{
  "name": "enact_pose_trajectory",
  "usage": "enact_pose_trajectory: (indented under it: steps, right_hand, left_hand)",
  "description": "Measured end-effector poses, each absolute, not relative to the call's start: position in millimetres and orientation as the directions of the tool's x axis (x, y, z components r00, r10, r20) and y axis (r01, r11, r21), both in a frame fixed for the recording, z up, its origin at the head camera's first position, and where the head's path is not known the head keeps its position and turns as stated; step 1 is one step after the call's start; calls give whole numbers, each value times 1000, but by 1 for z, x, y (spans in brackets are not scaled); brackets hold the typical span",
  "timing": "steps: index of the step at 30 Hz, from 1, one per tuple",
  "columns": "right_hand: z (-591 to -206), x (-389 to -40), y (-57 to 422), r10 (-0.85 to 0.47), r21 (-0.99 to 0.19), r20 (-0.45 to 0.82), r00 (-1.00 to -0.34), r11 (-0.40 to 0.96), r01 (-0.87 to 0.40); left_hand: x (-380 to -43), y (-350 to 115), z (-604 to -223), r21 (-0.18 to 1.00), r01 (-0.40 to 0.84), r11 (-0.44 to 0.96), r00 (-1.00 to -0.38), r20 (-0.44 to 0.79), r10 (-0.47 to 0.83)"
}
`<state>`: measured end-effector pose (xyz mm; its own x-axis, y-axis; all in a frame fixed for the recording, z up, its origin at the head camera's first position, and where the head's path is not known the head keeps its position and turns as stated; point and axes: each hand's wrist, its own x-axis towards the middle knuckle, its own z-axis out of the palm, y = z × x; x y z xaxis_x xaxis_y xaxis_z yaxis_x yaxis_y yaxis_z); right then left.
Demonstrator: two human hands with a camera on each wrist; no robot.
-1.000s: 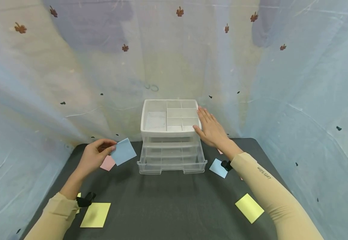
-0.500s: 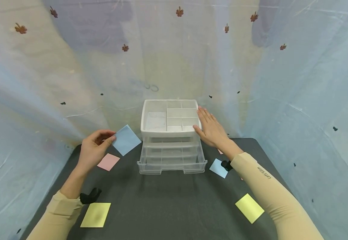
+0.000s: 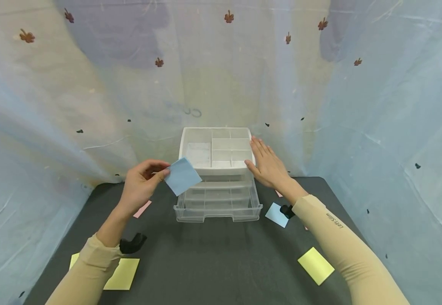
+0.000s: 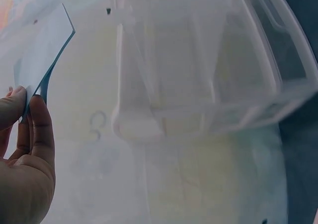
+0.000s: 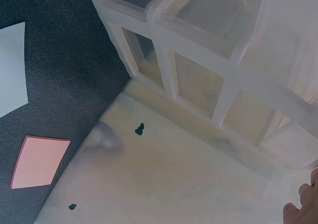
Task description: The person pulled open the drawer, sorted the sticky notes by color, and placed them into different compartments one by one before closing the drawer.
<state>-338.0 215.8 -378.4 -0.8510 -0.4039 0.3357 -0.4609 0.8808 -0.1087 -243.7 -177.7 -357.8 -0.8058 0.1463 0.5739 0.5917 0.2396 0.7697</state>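
The left hand, left of centre in the head view, pinches a blue square note by its corner between thumb and fingertips, holding it in the air just in front of the left front corner of the clear plastic drawer unit. The right hand lies flat with straight, relaxed fingers against the right side of that unit, near its top tray, gripping nothing. The unit stands at the middle of the dark worktop, its lowest drawer pulled partly out toward the camera and its white top tray divided into compartments. Around it lie other notes: a pink one below the left hand, a second blue one by the right wrist, a yellow one at lower right and another yellow one at lower left. A pale sheer curtain hangs behind.
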Motion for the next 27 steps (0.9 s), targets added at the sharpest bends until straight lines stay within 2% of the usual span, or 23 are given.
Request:
enact_pose_trajectory:
  steps: [11,27]
  right_hand:
    - [-377,-336,214,-398,-107,337,-854,884,-454]
    - [-375,-333,213,-393,-125,316,-864,885,-448]
  left_hand:
    - [-251,-133,-357,790,602,113,-793,575,202]
    - [-264,-86,-378,815,569,111,-805,523,281]
